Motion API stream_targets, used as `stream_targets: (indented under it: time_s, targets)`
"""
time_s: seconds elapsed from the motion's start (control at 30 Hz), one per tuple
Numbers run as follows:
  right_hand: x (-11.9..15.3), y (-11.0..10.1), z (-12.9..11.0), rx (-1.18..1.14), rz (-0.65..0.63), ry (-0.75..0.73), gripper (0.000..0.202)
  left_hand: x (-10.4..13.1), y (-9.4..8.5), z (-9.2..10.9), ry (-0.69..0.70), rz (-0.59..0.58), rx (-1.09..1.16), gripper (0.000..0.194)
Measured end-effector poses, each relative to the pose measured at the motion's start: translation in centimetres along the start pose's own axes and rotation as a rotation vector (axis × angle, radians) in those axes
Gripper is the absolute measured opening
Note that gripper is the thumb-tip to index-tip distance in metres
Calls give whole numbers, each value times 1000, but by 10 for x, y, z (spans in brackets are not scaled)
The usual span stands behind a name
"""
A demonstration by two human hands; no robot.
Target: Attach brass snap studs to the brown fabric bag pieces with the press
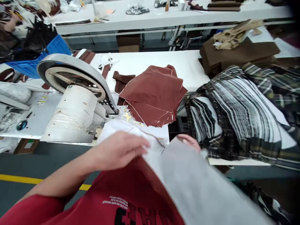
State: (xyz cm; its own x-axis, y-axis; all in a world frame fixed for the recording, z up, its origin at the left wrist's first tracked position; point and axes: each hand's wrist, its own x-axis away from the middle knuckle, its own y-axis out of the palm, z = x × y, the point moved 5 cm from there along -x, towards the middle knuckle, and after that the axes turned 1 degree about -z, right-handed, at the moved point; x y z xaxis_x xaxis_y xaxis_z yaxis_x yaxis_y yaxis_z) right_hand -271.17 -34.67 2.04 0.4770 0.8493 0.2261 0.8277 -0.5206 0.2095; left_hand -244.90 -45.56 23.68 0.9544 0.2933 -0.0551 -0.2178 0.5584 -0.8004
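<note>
A long fabric piece (187,168), pale grey-white on the face turned up and reddish brown along its left edge, hangs in front of my body. My left hand (122,150) is closed on its left edge, fingers together and slightly blurred. Farther right, my right hand (189,141) grips the upper edge; most of its fingers are behind the cloth. Just beyond the hands lies white material (117,126) on the table beside a sewing machine (70,115). A stack of reddish-brown cut panels (154,90) rests behind it.
Folded plaid fabric (246,106) is piled at the right, with brown cloth (241,53) behind. A blue crate (57,47) holding dark pieces stands at the left. Across the back runs another white table (140,22). A yellow line (23,179) marks the floor.
</note>
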Motion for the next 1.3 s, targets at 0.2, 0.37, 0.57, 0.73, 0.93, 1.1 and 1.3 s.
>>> stream_targets:
  time_s: [0.2,0.37,0.57,0.73,0.93,1.1,1.3]
  targets:
    - [-48,105,116,122,-251,294,46,75,112,-64,-520,-356,25,33]
    - [-92,207,156,226,-372,324,48,107,147,-86,-640,-325,183,41]
    - [-95,276,162,434,-574,157,36,142,145,-109,-849,-274,254,45]
    - [-134,290,149,763,-576,-75,30,167,146,-120,-1019,-283,347,44]
    - [-195,314,133,1133,-555,-262,42,184,148,-121,-1116,-260,464,48]
    - [-198,320,141,1320,-702,-359,34,193,148,-120,-1173,-224,529,50]
    - [-154,282,151,1417,-803,-445,34,194,157,-119,-1171,-198,561,50]
